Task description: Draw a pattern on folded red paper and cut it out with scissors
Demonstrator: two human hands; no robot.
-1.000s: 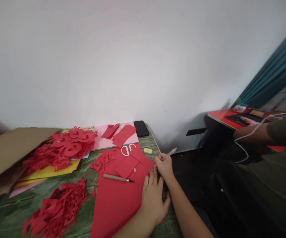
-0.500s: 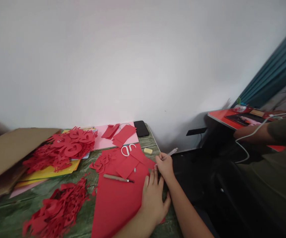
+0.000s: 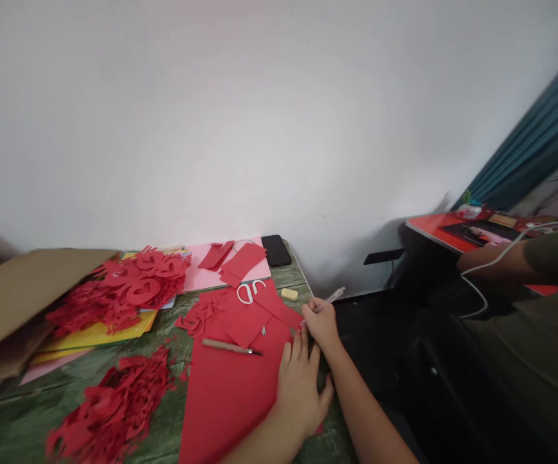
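Table (image 3: 291,276): pen (image 3: 336,296) slants through right hand (image 3: 322,325), grip closed; left hand (image 3: 298,386) flat on paper (image 3: 230,393).

We list: red sheet (image 3: 230,399), matt smooth paper. On it: scissors (image 3: 240,295), wht. plastic hdls.; craft knife (image 3: 225,346), matt hdl., metal-look tip. R. of it: pen (image 3: 336,295), translucent plastic. Far L. of it: board (image 3: 32,283), matt cardbd.

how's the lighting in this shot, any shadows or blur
In the head view, the wall is brightest mid-frame, with a soft shadow beside the red table; in the head view, the lower right is nearly black; also in the head view, the nearer red scraps blur at their lower left.
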